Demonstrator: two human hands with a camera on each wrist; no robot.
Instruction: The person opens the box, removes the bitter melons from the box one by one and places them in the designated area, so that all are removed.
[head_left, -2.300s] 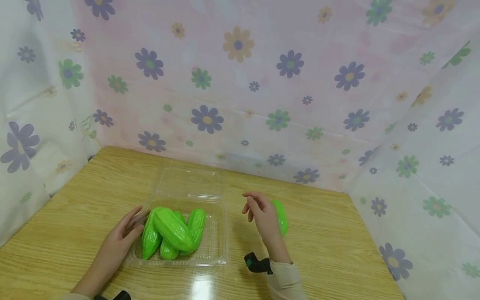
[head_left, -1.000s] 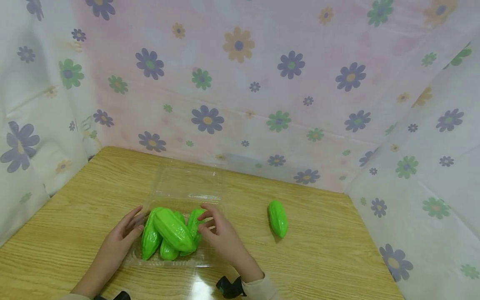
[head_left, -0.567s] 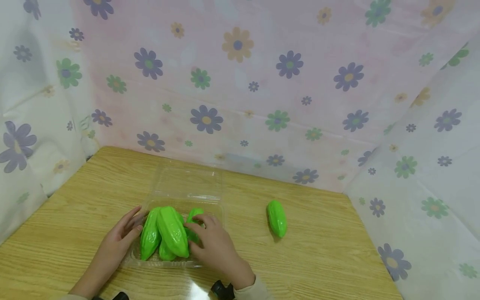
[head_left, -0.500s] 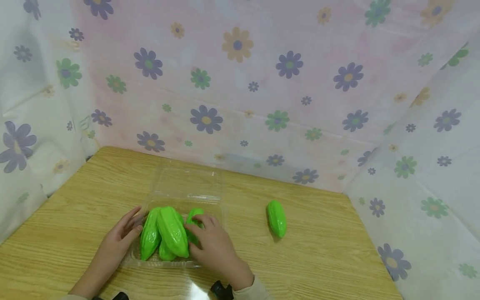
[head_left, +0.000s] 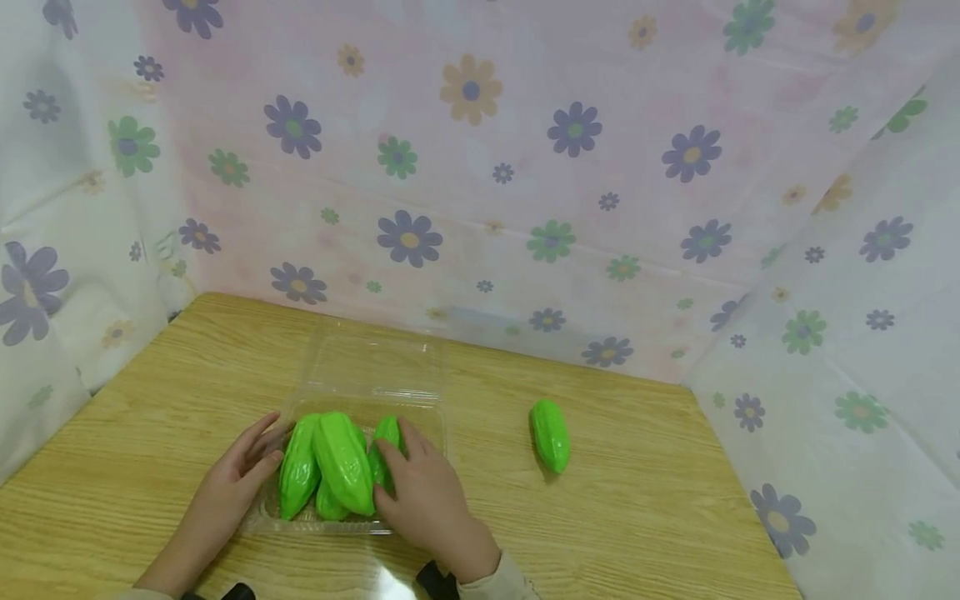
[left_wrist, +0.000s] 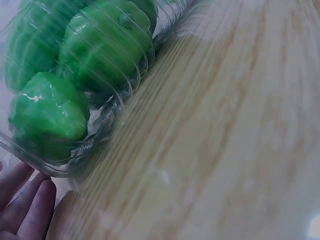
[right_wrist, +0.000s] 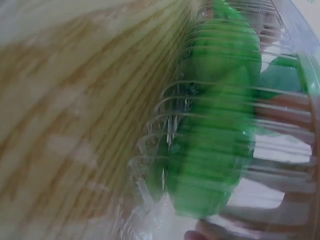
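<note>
In the head view a clear plastic clamshell box [head_left: 427, 517] sits on the table with its lid lying back. Several glossy, bright green, ridged, elongated fruits [head_left: 343, 462] are piled in it. My left hand [head_left: 225, 492] touches the box's left side; in the left wrist view its fingers [left_wrist: 37, 210] lie against the outside near one corner, below a green fruit. My right hand [head_left: 427, 496] reaches in over the right side, fingers and thumb curled round the rightmost green fruit [head_left: 386, 450]. The right wrist view shows green fruit [right_wrist: 215, 135] blurred through the ribbed wall.
One more green fruit [head_left: 551, 436] lies alone on the wooden table [head_left: 637, 517], right of the box. The clear lid [head_left: 375, 362] extends towards the back. Flower-patterned curtains [head_left: 480, 167] enclose the table behind and at both sides.
My right hand has come left from beside the lone fruit to the box. The top fruit has swung to lie more upright. Lately the right fingers have closed round the rightmost fruit.
</note>
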